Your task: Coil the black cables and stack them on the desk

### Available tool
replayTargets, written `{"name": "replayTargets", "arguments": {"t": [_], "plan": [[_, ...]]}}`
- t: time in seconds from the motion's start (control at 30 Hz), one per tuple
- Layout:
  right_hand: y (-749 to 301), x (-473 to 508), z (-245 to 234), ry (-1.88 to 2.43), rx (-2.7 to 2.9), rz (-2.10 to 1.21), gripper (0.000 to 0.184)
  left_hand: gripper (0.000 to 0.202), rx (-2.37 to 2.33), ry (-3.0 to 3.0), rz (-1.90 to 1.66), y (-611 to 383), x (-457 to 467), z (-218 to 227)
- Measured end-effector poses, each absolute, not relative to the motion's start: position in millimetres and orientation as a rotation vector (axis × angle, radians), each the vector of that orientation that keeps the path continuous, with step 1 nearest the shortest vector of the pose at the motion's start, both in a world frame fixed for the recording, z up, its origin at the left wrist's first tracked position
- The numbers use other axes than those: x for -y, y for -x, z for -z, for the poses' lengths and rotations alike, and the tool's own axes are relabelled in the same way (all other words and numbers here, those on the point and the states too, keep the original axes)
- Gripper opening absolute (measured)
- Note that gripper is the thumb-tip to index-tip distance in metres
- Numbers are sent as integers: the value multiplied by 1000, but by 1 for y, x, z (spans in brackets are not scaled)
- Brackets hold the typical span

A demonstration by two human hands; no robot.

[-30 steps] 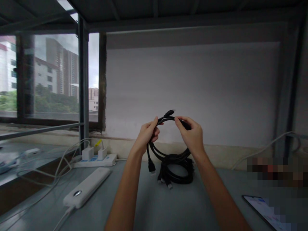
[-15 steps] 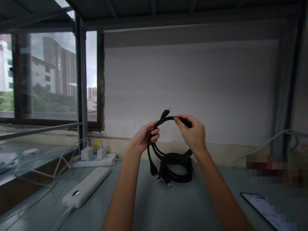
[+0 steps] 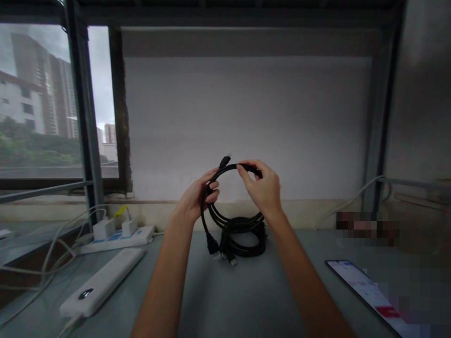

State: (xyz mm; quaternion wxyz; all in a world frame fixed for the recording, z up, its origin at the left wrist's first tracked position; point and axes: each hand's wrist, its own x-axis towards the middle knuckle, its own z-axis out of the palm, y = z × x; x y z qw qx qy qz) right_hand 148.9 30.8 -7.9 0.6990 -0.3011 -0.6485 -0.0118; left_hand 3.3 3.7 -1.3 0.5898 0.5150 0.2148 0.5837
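Note:
A black cable [image 3: 222, 172], wound into a loop, is held up above the table between both hands. My left hand [image 3: 196, 197] is closed round the loop's left side, and a plug end [image 3: 224, 162] sticks up above its fingers. The other plug end [image 3: 212, 245] hangs down on the left. With thumb and fingers my right hand [image 3: 261, 185] pinches the top right of the loop. Behind the loop's lower part, a second coil of black cable [image 3: 246, 253] with a metal-tipped plug [image 3: 232, 261] rests on the table.
At the left lie a white power bank [image 3: 104, 281] and a white power strip [image 3: 120, 240] with chargers and tangled white cords [image 3: 52, 263]. A phone [image 3: 362, 286] lies at the right on the grey table [image 3: 225, 300]. Behind stand a pale wall and metal frame posts [image 3: 82, 103].
The view has turned to the right, so everything sits further left in it. Both hands keep their hold on the looped cable, with little change in its shape.

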Motion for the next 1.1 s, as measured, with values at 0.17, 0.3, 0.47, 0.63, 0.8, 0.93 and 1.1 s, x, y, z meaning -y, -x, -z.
{"name": "replayTargets", "arguments": {"t": [0.17,0.3,0.47,0.63,0.8,0.93,1.1], "plan": [[-149,-27,8,650,1453,122,26,9,-593,-1202,-1374,-4,-3,1],[-149,-29,10,691,1461,148,35,29,-751,-1231,-1389,-5,-3,2],[-153,-28,10,722,1521,166,33,38,-908,-1328,-1490,-11,-2,5],[-157,-33,10,805,1579,106,29,53,-1053,-1391,-1571,-20,4,4],[-153,-36,12,890,1595,117,35,52,-1258,-1464,-1653,-22,0,4],[-148,-32,11,927,1575,56,42,48,-1350,-1552,-1675,-17,-4,3],[-152,-30,6,806,1720,-510,50,46,-1351,-1502,-1593,-8,1,0]]}}
